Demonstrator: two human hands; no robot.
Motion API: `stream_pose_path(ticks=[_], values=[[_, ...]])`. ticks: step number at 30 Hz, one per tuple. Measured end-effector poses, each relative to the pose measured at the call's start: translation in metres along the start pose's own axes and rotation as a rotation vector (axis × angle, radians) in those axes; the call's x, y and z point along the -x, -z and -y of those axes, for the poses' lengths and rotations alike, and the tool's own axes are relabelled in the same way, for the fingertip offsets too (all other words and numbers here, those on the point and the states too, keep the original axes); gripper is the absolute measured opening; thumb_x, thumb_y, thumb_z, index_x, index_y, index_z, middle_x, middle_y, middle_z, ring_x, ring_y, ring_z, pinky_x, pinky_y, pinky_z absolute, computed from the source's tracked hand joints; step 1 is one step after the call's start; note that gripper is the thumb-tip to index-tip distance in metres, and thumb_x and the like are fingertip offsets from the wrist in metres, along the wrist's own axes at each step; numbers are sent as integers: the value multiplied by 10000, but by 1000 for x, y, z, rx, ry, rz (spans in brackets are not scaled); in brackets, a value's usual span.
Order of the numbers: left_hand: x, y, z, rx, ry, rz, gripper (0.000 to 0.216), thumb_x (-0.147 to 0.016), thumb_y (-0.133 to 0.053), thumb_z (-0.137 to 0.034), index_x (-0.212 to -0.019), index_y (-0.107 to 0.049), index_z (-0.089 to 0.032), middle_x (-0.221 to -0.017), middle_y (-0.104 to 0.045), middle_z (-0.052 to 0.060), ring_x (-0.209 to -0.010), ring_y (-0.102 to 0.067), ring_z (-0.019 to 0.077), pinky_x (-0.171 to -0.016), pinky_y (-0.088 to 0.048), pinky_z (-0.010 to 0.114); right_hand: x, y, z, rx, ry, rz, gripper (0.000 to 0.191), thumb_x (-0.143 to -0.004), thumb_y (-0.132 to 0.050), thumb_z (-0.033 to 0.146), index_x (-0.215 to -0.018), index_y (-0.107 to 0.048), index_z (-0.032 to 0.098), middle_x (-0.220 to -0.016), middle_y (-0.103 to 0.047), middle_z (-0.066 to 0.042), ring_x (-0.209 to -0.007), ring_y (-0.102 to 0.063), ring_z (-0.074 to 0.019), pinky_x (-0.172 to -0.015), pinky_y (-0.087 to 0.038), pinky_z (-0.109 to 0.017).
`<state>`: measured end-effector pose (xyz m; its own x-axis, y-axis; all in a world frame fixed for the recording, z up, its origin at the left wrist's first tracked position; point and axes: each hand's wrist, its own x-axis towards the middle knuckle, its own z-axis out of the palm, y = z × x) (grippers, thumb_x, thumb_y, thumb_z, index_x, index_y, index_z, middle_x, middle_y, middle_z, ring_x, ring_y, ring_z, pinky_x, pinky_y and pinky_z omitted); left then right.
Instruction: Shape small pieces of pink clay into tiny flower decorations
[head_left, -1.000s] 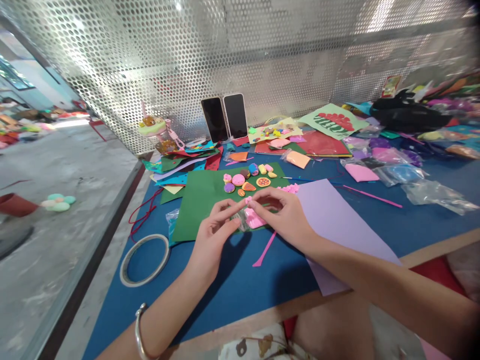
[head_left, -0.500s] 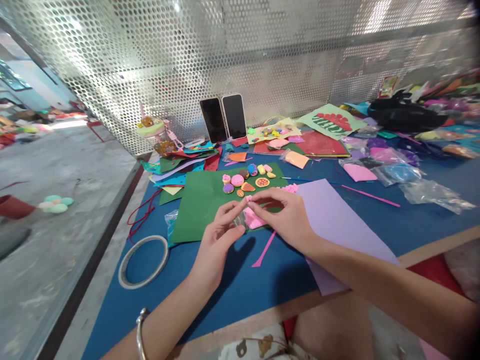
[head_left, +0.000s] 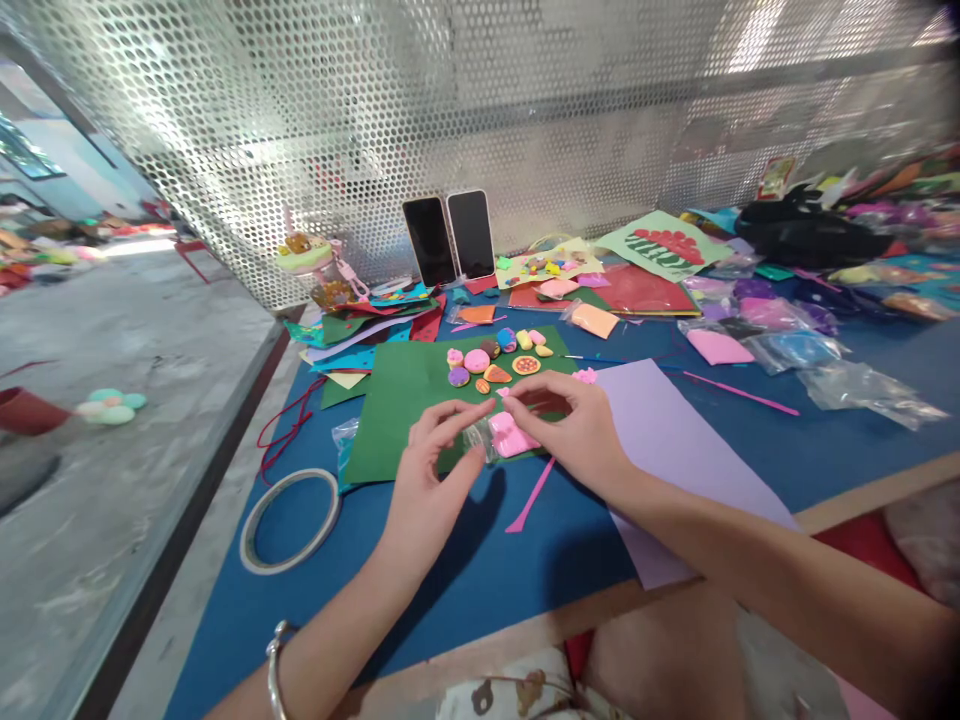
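Between the thumb and fingertips of my right hand is a small piece of pink clay. My left hand is open just to the left, its thumb and fingers apart and holding nothing visible. Below the fingertips, a clear packet of pink clay lies on a green paper sheet. Behind the hands on that sheet sit several tiny clay foods, among them a pizza, a pink round and a purple one. A pink plastic clay tool lies below the packet.
A roll of tape rests at the left on the blue table. Lilac paper lies under my right forearm. Two phones lean against the perforated metal panel. Bagged clay crowds the right side.
My left hand has drawn back a little to the left, its fingers coming away from the small pink clay piece. My right hand still pinches it in nearly the same place.
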<state>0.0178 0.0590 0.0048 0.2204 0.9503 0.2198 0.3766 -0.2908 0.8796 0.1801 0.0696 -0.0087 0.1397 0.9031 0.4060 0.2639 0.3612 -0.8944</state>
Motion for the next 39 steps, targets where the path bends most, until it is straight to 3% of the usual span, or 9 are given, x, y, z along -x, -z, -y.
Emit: stream_pose_path(ticks=[4, 8, 15, 19, 23, 30, 39], values=[[-8, 12, 2, -500, -162, -89, 208, -784, -514, -191, -807, -718, -218, -958, -583, 55, -928, -516, 232, -878, -380, 412, -1, 0, -3, -7, -60, 48, 37, -726, -651, 210, -748, -667, 185, -741, -725, -20, -661, -683, -164, -610, -565, -260], [-12, 17, 10, -756, -179, 15, 132, -748, -583, -203, -744, -714, -217, -956, -609, 51, -929, -497, 253, -850, -398, 428, -2, -1, -5, 14, -117, 140, 52, -736, -625, 222, -717, -655, 184, -710, -713, -18, -639, -674, -160, -618, -563, -264], [-21, 9, 23, -580, -122, 158, 130, -765, -639, -267, -838, -746, -277, -1048, -643, 24, -1005, -492, 245, -899, -387, 408, -4, -2, -10, 18, -149, 184, 32, -720, -627, 204, -707, -641, 179, -714, -700, -15, -634, -670, -154, -640, -562, -260], [-26, 7, 28, -581, -54, 204, 178, -756, -616, -168, -830, -747, -264, -961, -680, 19, -929, -529, 234, -846, -402, 394, -4, -2, -11, 23, -165, 200, 62, -727, -626, 230, -719, -642, 170, -722, -691, -16, -606, -670, -154, -610, -558, -261], [-24, 4, 29, -585, -39, 180, 217, -763, -582, -125, -825, -748, -251, -926, -676, 22, -906, -518, 229, -830, -399, 390, -3, -2, -11, 36, -150, 218, 75, -740, -615, 230, -724, -640, 161, -728, -683, -17, -609, -676, -152, -606, -550, -246], [-23, -1, 24, -573, -20, 110, 112, -745, -665, -255, -814, -751, -240, -924, -653, 35, -905, -500, 239, -824, -390, 401, -3, -1, -10, 51, -125, 243, 50, -738, -603, 210, -713, -631, 176, -713, -678, -6, -641, -675, -155, -622, -545, -239], [-28, -1, 32, -513, -64, 57, 86, -732, -672, -181, -749, -741, -231, -908, -643, 20, -890, -533, 199, -832, -406, 345, -3, -2, -13, 26, -131, 261, 76, -738, -599, 237, -721, -624, 167, -711, -663, -8, -571, -646, -130, -560, -524, -218]])
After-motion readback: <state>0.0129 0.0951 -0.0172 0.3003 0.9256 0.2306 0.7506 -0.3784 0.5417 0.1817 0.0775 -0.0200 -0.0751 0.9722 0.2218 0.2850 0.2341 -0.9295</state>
